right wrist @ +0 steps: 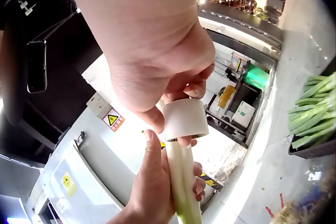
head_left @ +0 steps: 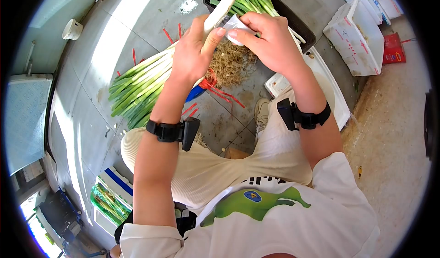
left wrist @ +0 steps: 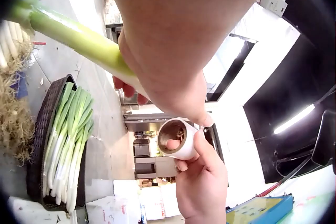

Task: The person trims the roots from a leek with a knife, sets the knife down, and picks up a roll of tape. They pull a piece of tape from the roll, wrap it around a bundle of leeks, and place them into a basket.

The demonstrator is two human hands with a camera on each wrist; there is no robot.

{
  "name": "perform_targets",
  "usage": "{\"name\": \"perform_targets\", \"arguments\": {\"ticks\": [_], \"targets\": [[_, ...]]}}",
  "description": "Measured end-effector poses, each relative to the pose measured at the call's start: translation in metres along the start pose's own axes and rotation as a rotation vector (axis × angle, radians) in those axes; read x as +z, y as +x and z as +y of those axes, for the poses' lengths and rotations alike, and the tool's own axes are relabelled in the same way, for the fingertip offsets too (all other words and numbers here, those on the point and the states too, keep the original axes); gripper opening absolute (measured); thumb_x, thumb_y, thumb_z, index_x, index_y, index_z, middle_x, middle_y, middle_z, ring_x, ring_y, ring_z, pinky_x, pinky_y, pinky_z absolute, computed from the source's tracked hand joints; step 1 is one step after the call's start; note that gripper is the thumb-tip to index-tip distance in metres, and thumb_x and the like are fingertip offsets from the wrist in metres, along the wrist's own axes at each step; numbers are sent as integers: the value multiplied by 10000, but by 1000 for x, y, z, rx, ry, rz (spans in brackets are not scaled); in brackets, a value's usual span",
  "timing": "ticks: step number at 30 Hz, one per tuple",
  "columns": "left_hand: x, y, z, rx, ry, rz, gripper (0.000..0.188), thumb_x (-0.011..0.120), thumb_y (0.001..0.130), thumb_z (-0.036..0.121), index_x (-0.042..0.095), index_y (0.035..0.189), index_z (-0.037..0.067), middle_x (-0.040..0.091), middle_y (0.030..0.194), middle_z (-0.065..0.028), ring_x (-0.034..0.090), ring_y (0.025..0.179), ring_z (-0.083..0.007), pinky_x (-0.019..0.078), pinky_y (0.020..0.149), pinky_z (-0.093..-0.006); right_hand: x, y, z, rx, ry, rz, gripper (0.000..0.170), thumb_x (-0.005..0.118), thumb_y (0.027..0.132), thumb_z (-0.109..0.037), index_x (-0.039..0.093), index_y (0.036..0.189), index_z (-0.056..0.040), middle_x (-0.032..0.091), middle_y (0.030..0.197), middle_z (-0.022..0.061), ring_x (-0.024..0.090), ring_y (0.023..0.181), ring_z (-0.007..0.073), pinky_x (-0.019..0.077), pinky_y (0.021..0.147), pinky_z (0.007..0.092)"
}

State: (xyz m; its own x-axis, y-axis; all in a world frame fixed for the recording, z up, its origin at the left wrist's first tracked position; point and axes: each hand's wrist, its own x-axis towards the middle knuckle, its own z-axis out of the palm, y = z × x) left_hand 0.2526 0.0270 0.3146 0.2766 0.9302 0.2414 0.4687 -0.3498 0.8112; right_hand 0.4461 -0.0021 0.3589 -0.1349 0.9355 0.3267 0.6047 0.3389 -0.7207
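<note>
My left hand (head_left: 191, 52) grips a thick leek or green onion stalk (head_left: 224, 3), its white end pointing up and away. The right hand (head_left: 275, 40) holds a roll of white tape (head_left: 238, 28) beside the stalk. In the left wrist view, a finger of the right hand (left wrist: 202, 190) is inside the roll's core (left wrist: 181, 139). The right wrist view has the roll (right wrist: 185, 118) at the white part of the stalk (right wrist: 184, 182), near the left thumb.
A pile of green onions (head_left: 146, 81) with roots and red ties lies on the floor (head_left: 110, 42). Beyond the right hand, a dark basket (head_left: 300, 26) holds more. White foam boxes (head_left: 355, 38) stand at the right, and a small white cup (head_left: 72, 30) is at the upper left.
</note>
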Motion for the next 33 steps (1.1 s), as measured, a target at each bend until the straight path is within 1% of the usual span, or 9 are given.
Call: {"name": "perform_targets", "arguments": {"ticks": [7,9,11,16,19,21,24,27,33], "targets": [[5,0,4,-26,-20,-3,472,492,1002,501,567,1226,92,664,1030,-218,639,963,-397,499,817,-451,10,1,3,-14,-99,68,347,680,857,-387,716,918,-47,620,593,41,607,594,218,388,785,376],[7,0,5,-14,-41,5,456,478,1013,489,579,1208,89,667,1006,-216,642,944,-397,500,806,-453,8,1,-1,36,-122,33,348,673,862,-395,723,928,-57,610,577,30,592,584,214,370,806,376],[9,0,3,11,-63,39,431,451,1030,466,602,1162,84,668,948,-218,644,899,-407,500,769,-458,9,2,-2,34,-135,40,343,675,862,-397,723,922,-62,604,569,25,585,577,212,363,807,371],[10,1,6,-21,-69,42,422,431,1041,450,615,1127,81,663,909,-223,637,863,-420,495,741,-465,10,1,-5,28,-205,68,340,673,865,-407,722,903,-73,590,555,16,565,559,212,349,804,366],[11,0,7,-18,-74,53,425,425,1043,451,623,1111,82,664,899,-216,635,846,-417,493,728,-468,10,1,-10,29,-243,78,351,661,875,-422,721,870,-76,584,544,15,550,544,209,344,797,365],[10,0,7,-14,-70,58,428,422,1043,454,626,1105,84,665,888,-210,636,835,-413,492,718,-469,8,1,-14,91,-276,41,386,637,895,-450,726,830,-80,576,525,13,537,528,210,341,790,362],[10,-1,8,-11,-45,36,433,418,1042,461,632,1094,89,668,862,-191,639,801,-403,491,694,-467,10,2,-12,83,-295,89,435,615,909,-483,725,771,-85,575,514,13,527,514,214,340,778,361],[11,-1,11,-29,-67,42,424,422,1042,455,640,1079,93,668,827,-178,640,774,-393,491,677,-461,10,2,-10,86,-340,84,471,599,916,-510,721,742,-89,584,520,18,521,505,218,343,767,366],[12,-2,9,-48,-48,59,456,409,1034,488,653,1055,103,668,798,-171,647,766,-382,491,676,-457,12,2,-10,133,-282,90,571,557,914,-582,692,667,-85,561,496,28,505,487,226,348,750,376]]}}
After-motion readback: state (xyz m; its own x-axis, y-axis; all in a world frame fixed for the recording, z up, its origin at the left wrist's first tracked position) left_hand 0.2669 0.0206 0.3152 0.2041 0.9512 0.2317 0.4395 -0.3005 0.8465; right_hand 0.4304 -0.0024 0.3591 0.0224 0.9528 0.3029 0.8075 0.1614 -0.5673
